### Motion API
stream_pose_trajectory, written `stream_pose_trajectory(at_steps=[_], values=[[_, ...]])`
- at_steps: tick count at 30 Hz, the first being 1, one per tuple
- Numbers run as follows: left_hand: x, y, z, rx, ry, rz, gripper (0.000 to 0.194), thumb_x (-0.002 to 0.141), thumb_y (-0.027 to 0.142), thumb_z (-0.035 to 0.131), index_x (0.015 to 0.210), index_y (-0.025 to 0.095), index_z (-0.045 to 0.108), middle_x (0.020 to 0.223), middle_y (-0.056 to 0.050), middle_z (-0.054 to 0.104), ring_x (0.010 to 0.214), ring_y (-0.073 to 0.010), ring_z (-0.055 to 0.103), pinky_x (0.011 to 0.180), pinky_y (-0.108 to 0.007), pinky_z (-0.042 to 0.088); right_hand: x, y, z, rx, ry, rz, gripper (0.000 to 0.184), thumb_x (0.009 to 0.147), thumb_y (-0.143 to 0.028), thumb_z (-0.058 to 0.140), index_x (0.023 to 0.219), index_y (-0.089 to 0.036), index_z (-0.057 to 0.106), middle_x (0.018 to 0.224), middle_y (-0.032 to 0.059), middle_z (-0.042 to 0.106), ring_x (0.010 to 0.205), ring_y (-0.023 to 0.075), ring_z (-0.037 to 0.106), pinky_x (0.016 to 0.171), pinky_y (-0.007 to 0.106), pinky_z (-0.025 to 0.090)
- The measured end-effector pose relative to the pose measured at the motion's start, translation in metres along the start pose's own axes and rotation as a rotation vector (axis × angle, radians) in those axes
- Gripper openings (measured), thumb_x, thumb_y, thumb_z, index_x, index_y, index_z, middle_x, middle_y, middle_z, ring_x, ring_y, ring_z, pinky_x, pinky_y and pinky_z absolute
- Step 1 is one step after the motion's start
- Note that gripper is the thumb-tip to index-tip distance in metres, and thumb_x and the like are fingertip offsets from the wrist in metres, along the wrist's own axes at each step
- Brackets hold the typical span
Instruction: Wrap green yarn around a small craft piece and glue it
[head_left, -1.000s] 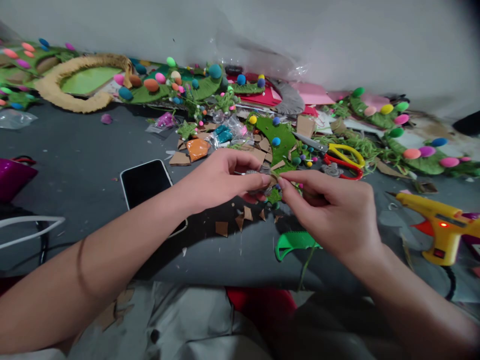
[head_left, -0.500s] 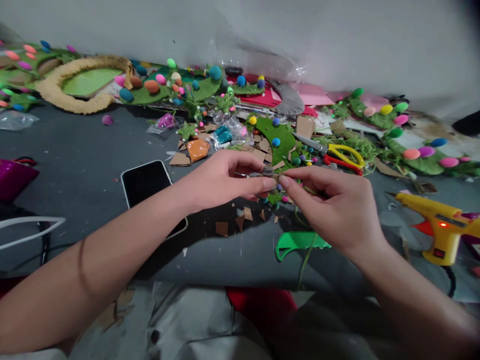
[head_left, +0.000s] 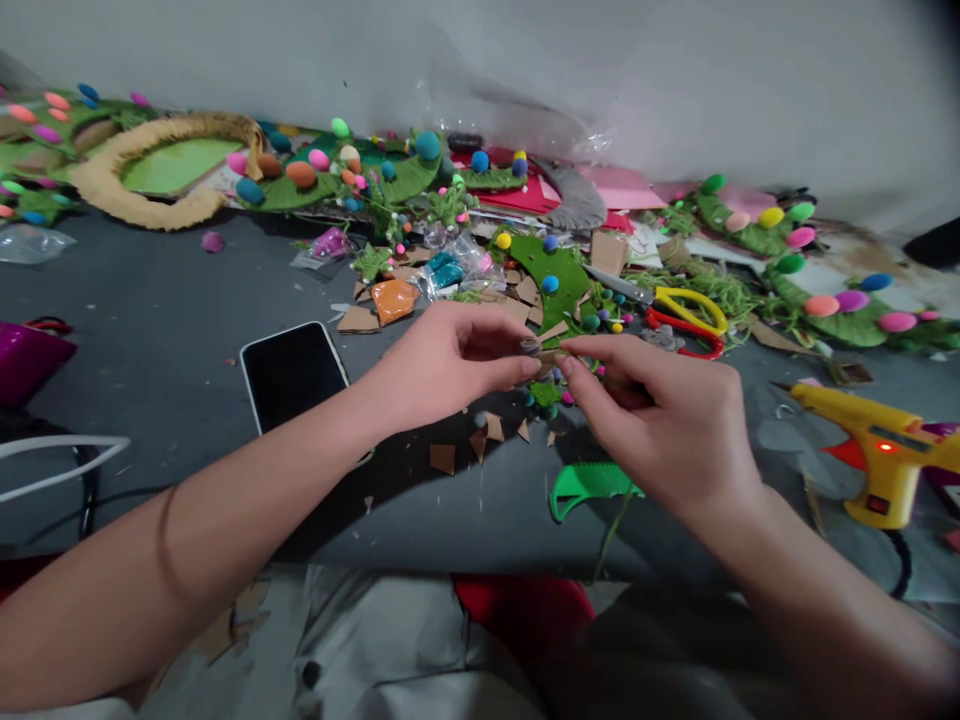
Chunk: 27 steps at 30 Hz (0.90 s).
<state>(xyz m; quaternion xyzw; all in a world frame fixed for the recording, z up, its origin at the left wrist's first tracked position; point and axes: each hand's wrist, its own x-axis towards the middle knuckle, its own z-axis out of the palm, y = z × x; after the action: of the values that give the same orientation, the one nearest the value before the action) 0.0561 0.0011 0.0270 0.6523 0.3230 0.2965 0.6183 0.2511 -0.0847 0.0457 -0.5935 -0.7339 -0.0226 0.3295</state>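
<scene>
Head view, only one. Left hand (head_left: 442, 365): thumb and forefinger clamped on a small grey piece (head_left: 530, 346), which pokes out at the fingertips; most of it is hidden, so can't tell its full shape. Right hand (head_left: 667, 410): thumb and forefinger pinched together on a narrow brown strip (head_left: 551, 357). Strip sits in the gap between the two hands, above the table (head_left: 187, 290). Long axis runs crosswise, left to right, near level; right end goes into the right pinch, left end reaches the left thumb tip. Can't tell a front end from a back end. Grey piece: too covered to call an axis.

Containers: clear bag (head_left: 446, 268) beyond the hands has something teal in it. Orange packet (head_left: 394, 300) lies just left of it, filled with orange stuff, on cardboard scraps. Small clear packet (head_left: 326, 247) farther left holds purple material. Another clear bag (head_left: 34, 243) at the far left edge, contents unclear.

Around the hands: phone (head_left: 292, 375) partly under the left forearm, dark screen up. Green comb-edged tool (head_left: 589, 487) near the right hand, teeth facing away from the person. Scissors (head_left: 686, 320) beyond the right hand, blades pointing left. Yellow glue gun (head_left: 874, 450) at right, red light lit, nozzle pointing left.
</scene>
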Motion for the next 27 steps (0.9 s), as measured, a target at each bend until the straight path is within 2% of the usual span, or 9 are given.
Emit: stream_pose_trajectory(at_steps=[3,6,8,11,16,23,27], values=[[-0.003,0.000,0.001,0.155,0.057,0.129,0.016,0.087,0.028,0.080,0.100,0.017,0.078,0.095,-0.004,0.081,0.085,-0.0157,0.076,0.077,-0.025,0.061,0.000,0.000,-0.003,-0.021,-0.008,-0.009,0.017,0.096,-0.026,0.068,0.105,-0.022,0.081,0.064,-0.0018,0.068,0.048,0.0082,0.050,0.051,0.023,0.035],[-0.007,-0.001,-0.001,0.512,0.101,0.353,0.018,0.093,0.027,0.073,0.108,0.019,0.079,0.099,-0.004,0.082,0.088,-0.0172,0.075,0.082,-0.028,0.059,0.003,0.006,-0.006,-0.041,-0.076,0.015,0.020,0.098,-0.027,0.064,0.110,-0.023,0.080,0.082,0.0010,0.076,0.060,0.0119,0.062,0.058,0.025,0.041],[-0.008,-0.003,-0.003,0.679,0.067,0.541,0.020,0.096,0.026,0.069,0.112,0.019,0.078,0.106,-0.006,0.081,0.095,-0.0182,0.075,0.087,-0.030,0.058,0.004,0.011,-0.008,-0.059,-0.142,0.001,0.022,0.100,-0.027,0.061,0.112,-0.021,0.079,0.094,0.0035,0.078,0.074,0.0160,0.069,0.065,0.027,0.045],[-0.007,-0.006,-0.005,0.745,0.021,0.723,0.022,0.101,0.022,0.062,0.118,0.019,0.076,0.119,-0.009,0.078,0.107,-0.0189,0.074,0.096,-0.030,0.058,0.007,0.016,-0.011,-0.087,-0.211,-0.059,0.026,0.102,-0.025,0.057,0.115,-0.018,0.078,0.094,0.0060,0.074,0.081,0.0190,0.068,0.070,0.030,0.047],[-0.004,-0.012,-0.006,0.766,-0.016,0.796,0.032,0.102,0.019,0.059,0.132,0.021,0.070,0.133,-0.011,0.073,0.121,-0.0205,0.072,0.105,-0.033,0.058,0.007,0.010,-0.016,-0.096,-0.234,-0.119,0.023,0.102,-0.023,0.057,0.113,-0.018,0.076,0.095,0.0040,0.073,0.084,0.0184,0.069,0.075,0.030,0.049],[-0.004,-0.017,-0.007,0.787,0.000,0.807,0.038,0.101,0.017,0.059,0.137,0.025,0.067,0.145,-0.013,0.067,0.132,-0.0245,0.066,0.101,-0.037,0.060,0.005,0.003,-0.019,-0.166,-0.232,-0.099,0.020,0.100,-0.027,0.058,0.098,-0.017,0.075,0.090,0.0038,0.072,0.081,0.0195,0.068,0.070,0.031,0.046],[-0.003,-0.016,-0.006,0.783,-0.002,0.861,0.037,0.100,0.016,0.061,0.136,0.022,0.067,0.136,-0.013,0.072,0.122,-0.0221,0.071,0.100,-0.035,0.060,0.005,0.000,-0.020,-0.156,-0.251,-0.101,0.021,0.101,-0.027,0.057,0.100,-0.016,0.075,0.090,0.0041,0.072,0.079,0.0190,0.067,0.070,0.031,0.047]])
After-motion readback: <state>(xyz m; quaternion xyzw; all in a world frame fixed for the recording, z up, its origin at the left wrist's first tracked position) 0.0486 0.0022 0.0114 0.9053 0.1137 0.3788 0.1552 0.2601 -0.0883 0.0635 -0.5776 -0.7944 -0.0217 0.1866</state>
